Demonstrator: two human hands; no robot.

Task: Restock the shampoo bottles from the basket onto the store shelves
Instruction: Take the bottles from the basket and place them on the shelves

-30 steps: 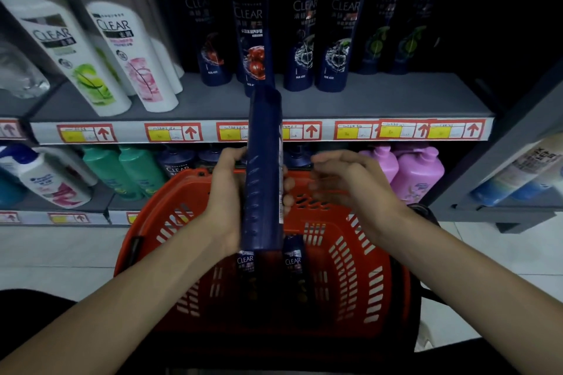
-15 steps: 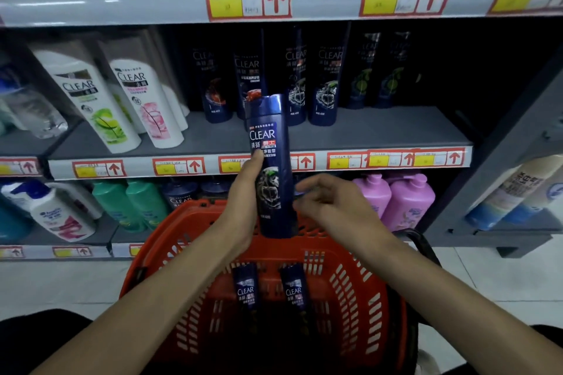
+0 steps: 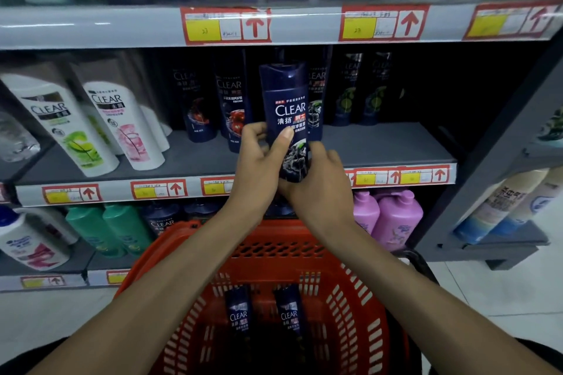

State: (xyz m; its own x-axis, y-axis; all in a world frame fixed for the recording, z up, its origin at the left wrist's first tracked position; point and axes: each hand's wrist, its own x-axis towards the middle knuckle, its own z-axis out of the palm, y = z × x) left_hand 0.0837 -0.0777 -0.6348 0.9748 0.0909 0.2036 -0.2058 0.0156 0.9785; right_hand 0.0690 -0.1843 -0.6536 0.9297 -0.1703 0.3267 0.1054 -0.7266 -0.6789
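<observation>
One held navy bottle (image 3: 286, 100), two bottles (image 3: 239, 315) in one red basket (image 3: 268, 230)

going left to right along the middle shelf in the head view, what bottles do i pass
white CLEAR bottle with green label → white CLEAR bottle with pink label → two dark CLEAR bottles with red labels → held dark blue CLEAR bottle → two dark bottles with green labels

A dark-blue CLEAR bottle (image 3: 286, 100) is held upright before the middle shelf (image 3: 380, 143) (two more (image 3: 239, 310) (image 3: 288, 313) in the basket (image 3: 365, 329)).
</observation>
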